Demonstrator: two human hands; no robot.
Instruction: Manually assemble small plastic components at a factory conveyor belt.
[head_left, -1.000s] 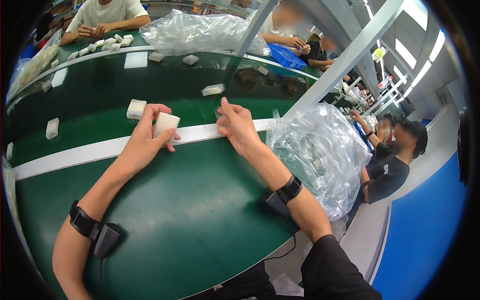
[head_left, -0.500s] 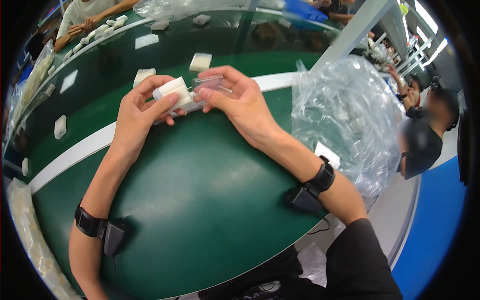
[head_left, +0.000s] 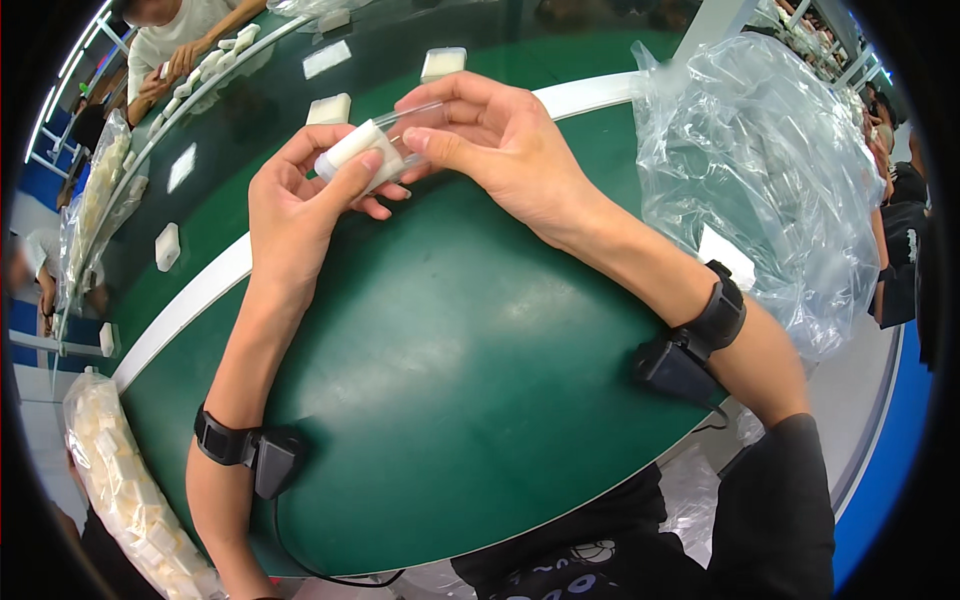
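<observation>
Above the green work surface point(head_left: 430, 380), my left hand point(head_left: 305, 205) is closed on a white block-like piece point(head_left: 355, 145), its thumb across the front. My right hand point(head_left: 500, 145) pinches a clear plastic cover point(head_left: 402, 120) between thumb and fingers. The cover's near edge overlaps the right end of the white piece. How far it reaches round the piece is partly hidden by my fingers. Just beyond my hands, white pieces point(head_left: 443, 64) and another white piece point(head_left: 328, 109) lie on the far green belt.
A white curved rail point(head_left: 195, 295) divides the near surface from the belt. At the right lies a large clear plastic bag point(head_left: 760, 190); a bag of pale pieces point(head_left: 125, 470) lies at the left edge. A co-worker's hands point(head_left: 180, 70) are at the far left.
The clear cover has come against the white piece, where a gap showed before. The piece is more tilted in my left hand. The whole view has shifted, moving my arms rightward in it.
</observation>
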